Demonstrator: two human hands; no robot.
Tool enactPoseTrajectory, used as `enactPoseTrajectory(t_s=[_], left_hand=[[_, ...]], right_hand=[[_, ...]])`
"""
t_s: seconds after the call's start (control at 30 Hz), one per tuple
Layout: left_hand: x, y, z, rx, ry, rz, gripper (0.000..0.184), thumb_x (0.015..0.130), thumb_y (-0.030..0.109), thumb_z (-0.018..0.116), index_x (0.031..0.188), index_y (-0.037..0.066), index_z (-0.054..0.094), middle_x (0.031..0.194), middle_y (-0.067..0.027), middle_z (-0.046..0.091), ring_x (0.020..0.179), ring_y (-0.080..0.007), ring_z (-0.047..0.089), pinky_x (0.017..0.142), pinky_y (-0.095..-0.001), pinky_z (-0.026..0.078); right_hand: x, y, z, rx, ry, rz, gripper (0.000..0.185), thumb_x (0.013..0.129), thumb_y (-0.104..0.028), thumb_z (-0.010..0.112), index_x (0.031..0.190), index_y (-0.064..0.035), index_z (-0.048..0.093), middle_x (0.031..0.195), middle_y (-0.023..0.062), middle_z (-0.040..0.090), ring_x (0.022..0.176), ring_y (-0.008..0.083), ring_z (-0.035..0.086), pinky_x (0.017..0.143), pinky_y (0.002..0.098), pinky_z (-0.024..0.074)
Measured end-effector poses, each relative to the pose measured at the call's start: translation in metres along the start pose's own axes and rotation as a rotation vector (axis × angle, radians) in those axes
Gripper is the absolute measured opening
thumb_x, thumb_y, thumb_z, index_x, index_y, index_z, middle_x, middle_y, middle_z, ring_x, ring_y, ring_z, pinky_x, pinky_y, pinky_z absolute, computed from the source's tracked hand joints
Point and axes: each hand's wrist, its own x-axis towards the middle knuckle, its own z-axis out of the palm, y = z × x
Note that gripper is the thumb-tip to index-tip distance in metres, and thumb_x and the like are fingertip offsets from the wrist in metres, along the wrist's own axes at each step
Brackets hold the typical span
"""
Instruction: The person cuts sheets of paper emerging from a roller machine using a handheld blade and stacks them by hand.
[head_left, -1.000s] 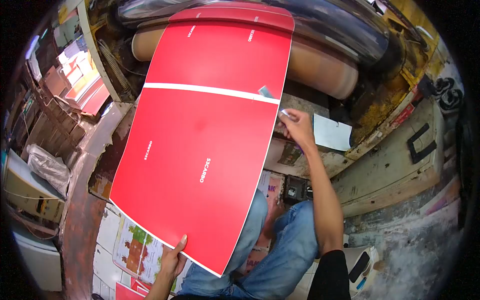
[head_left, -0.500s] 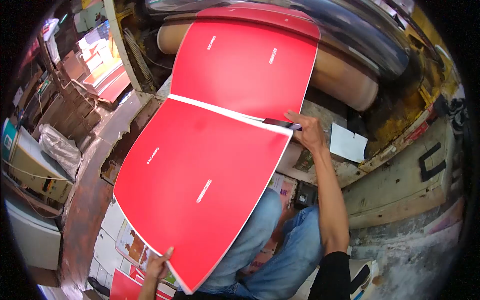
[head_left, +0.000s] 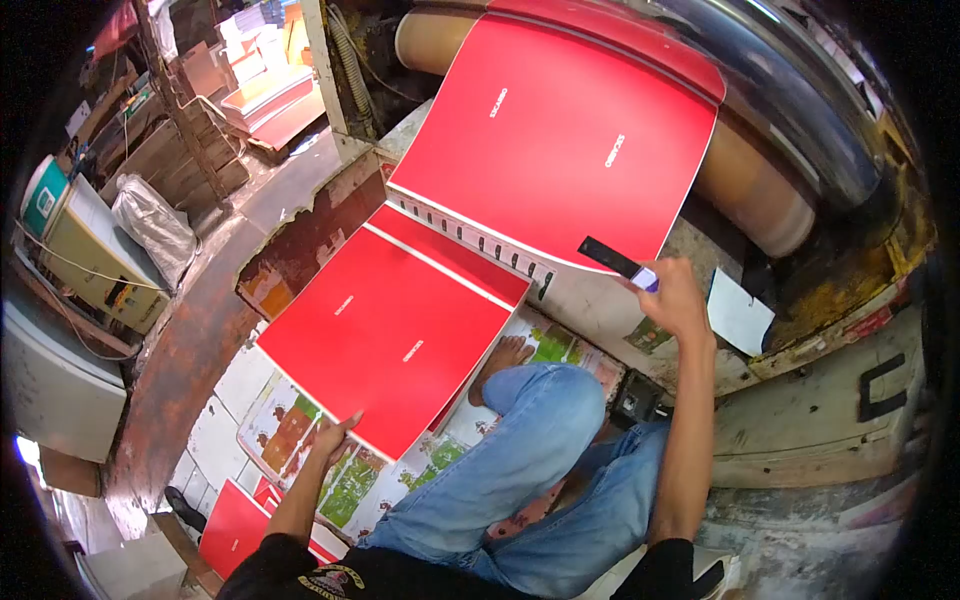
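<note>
A red sheet with small white lettering [head_left: 390, 330] lies low before me, separate from the upper red sheet [head_left: 570, 140] that comes off the rollers. My left hand [head_left: 338, 434] grips the near edge of the lower sheet, thumb on top. Beside the near right corner of the upper sheet, my right hand [head_left: 672, 295] is closed around a cutter [head_left: 618, 261] with a dark blade part and a pale purple handle. The cutter's dark end overlaps the upper sheet.
Large shiny rollers [head_left: 780, 90] and a brown roll [head_left: 760, 190] cross the top right. A white paper [head_left: 738, 312] rests on the ledge. More red sheets [head_left: 232, 530] lie at lower left. A bare foot [head_left: 500, 362] is by the lower sheet.
The single red sheet has parted into two along the white strip. My left hand has brought the lower piece down and away. My right hand has moved right with the cutter, and the view has shifted.
</note>
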Motion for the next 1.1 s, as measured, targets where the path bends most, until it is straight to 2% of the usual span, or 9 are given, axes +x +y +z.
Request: enactPoseTrajectory(t_s=[0.2,0.37,0.4,0.5,0.6,0.83,0.9,1.03,1.1], left_hand=[[0.080,-0.019,0.059,0.051,0.014,0.041,0.042,0.085,0.001,0.069,0.123,-0.003,0.050,0.116,-0.0159,0.062,0.096,-0.0272,0.066,0.081,-0.0397,0.060],[0.086,-0.041,0.061,0.407,0.184,0.333,0.072,0.072,0.026,0.085,0.123,-0.007,0.046,0.113,-0.0186,0.063,0.093,-0.0289,0.067,0.078,-0.0381,0.058],[0.069,-0.026,0.073,0.595,0.299,0.295,0.107,0.058,0.041,0.091,0.134,-0.009,0.035,0.122,-0.0249,0.057,0.110,-0.0351,0.058,0.093,-0.0433,0.050],[0.037,-0.032,0.093,1.146,0.349,0.663,0.135,0.052,0.046,0.092,0.144,-0.010,0.010,0.142,-0.0329,0.033,0.135,-0.0473,0.028,0.109,-0.0551,0.030],[0.021,-0.049,0.135,1.650,0.161,0.111,0.146,0.052,0.040,0.091,0.144,-0.011,-0.010,0.150,-0.0354,0.002,0.136,-0.0588,-0.006,0.112,-0.0638,0.008],[0.049,-0.080,0.147,1.717,0.167,0.356,0.141,0.053,0.030,0.087,0.142,-0.013,-0.014,0.146,-0.0416,-0.012,0.125,-0.0664,-0.026,0.100,-0.0768,-0.006],[0.008,-0.005,0.196,1.626,0.095,0.136,0.135,0.056,0.034,0.088,0.145,-0.012,-0.003,0.150,-0.0363,0.003,0.136,-0.0585,-0.012,0.107,-0.0707,0.002],[-0.020,0.059,0.235,0.639,-0.709,0.152,0.096,0.073,0.038,0.081,0.142,-0.004,0.030,0.144,-0.0218,0.039,0.133,-0.0360,0.039,0.109,-0.0539,0.032],[-0.053,0.092,0.269,-0.678,-0.788,-0.193,0.072,0.085,0.028,0.073,0.138,-0.002,0.036,0.141,-0.0184,0.044,0.129,-0.0333,0.045,0.109,-0.0490,0.036]], right_hand=[[-0.015,0.001,0.006,0.015,0.001,-0.021,0.025,0.079,-0.016,0.073,0.102,-0.0059,0.071,0.071,0.0236,0.063,0.051,0.0319,0.060,0.052,0.0353,0.0465],[-0.019,-0.007,0.009,0.069,0.034,-0.094,0.024,0.078,-0.015,0.073,0.100,-0.0049,0.071,0.071,0.0243,0.062,0.051,0.0327,0.058,0.052,0.0355,0.0461],[-0.018,-0.014,0.004,0.067,-0.034,-0.019,0.027,0.072,-0.010,0.069,0.098,-0.0044,0.072,0.074,0.0246,0.063,0.061,0.0368,0.061,0.060,0.0389,0.0486],[-0.016,-0.043,-0.015,0.083,-0.163,0.038,0.030,0.067,-0.007,0.064,0.095,-0.0042,0.072,0.077,0.0245,0.063,0.071,0.0411,0.063,0.068,0.0425,0.0510],[-0.016,-0.058,-0.015,0.163,-0.185,-0.075,0.027,0.068,-0.008,0.066,0.094,-0.0041,0.071,0.076,0.0236,0.063,0.072,0.0412,0.062,0.066,0.0429,0.0505],[-0.024,-0.074,-0.016,0.249,-0.241,-0.163,0.022,0.071,-0.015,0.071,0.089,-0.0026,0.069,0.077,0.0223,0.064,0.075,0.0407,0.062,0.066,0.0431,0.0501],[-0.026,-0.080,-0.023,0.253,-0.364,-0.220,0.023,0.065,-0.008,0.063,0.087,-0.0025,0.068,0.075,0.0225,0.063,0.075,0.0405,0.062,0.066,0.0454,0.0496],[-0.033,-0.095,-0.023,0.176,-0.461,-0.270,0.020,0.064,-0.010,0.063,0.082,-0.0024,0.067,0.074,0.0220,0.063,0.077,0.0398,0.062,0.067,0.0462,0.0491],[-0.029,-0.109,-0.035,0.204,-0.472,-0.278,0.018,0.067,-0.012,0.066,0.081,-0.0022,0.066,0.073,0.0219,0.062,0.076,0.0397,0.062,0.067,0.0460,0.0490]])
